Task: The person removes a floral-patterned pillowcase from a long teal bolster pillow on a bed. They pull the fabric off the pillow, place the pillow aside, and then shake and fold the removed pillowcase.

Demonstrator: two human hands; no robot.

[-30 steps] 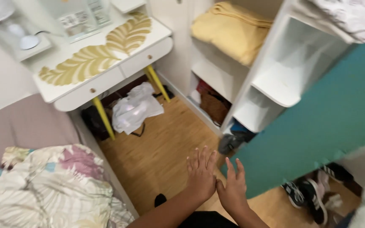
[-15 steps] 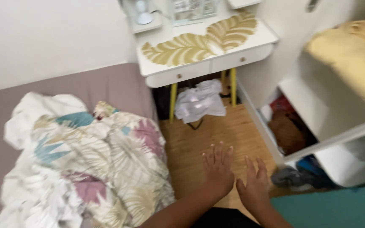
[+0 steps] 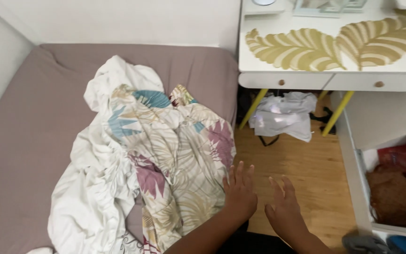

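View swung L vs 0.5 s back: crumpled leaf-print duvet (image 3: 165,160) on bed (image 3: 24,141) now centred. Both hands empty, fingers spread; left hand (image 3: 239,192) at duvet's edge, contact unclear, right hand (image 3: 285,209) above wood floor (image 3: 306,164). Looked like reach starting.

A bed (image 3: 19,141) covered with a taupe fitted sheet is seen on the left; a crumpled white quilt (image 3: 156,160) printed with large leaves is heaped on it and hangs over its right edge. Beside the bed a wooden floor (image 3: 301,174) is shown, on which a bundle of white cloth (image 3: 283,115) is lain under a white side table (image 3: 334,61) with yellow legs, decorated with two golden leaves.
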